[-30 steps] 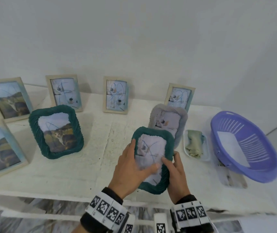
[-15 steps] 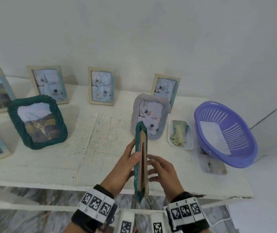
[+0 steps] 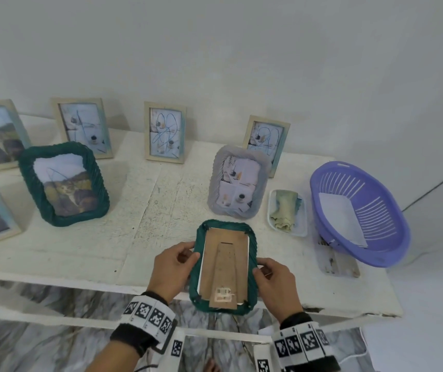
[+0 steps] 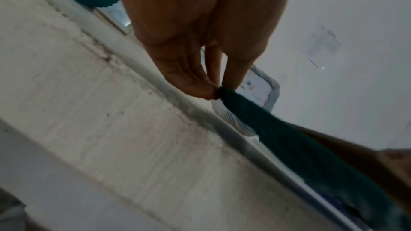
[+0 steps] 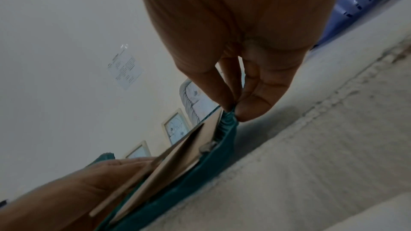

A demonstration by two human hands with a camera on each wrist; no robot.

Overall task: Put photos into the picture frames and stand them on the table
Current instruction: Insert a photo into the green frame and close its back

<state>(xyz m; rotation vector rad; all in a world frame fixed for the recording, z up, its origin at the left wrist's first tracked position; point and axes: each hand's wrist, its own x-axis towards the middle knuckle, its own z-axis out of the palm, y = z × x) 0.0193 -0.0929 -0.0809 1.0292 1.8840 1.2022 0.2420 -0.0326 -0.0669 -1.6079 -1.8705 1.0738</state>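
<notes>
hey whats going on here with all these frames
A person holds a green woven frame back side up over the table's front edge, left hand pinching its left rim, right hand its right rim. The brown backing with its stand faces the camera. Other filled frames already stand on the white table.

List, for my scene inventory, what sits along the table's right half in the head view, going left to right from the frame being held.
Green frame in both hands → grey frame → small white tray with a cloth → purple basket.

woven green frame [image 3: 252, 264], seemingly cardboard backing [image 3: 224, 267]
</notes>
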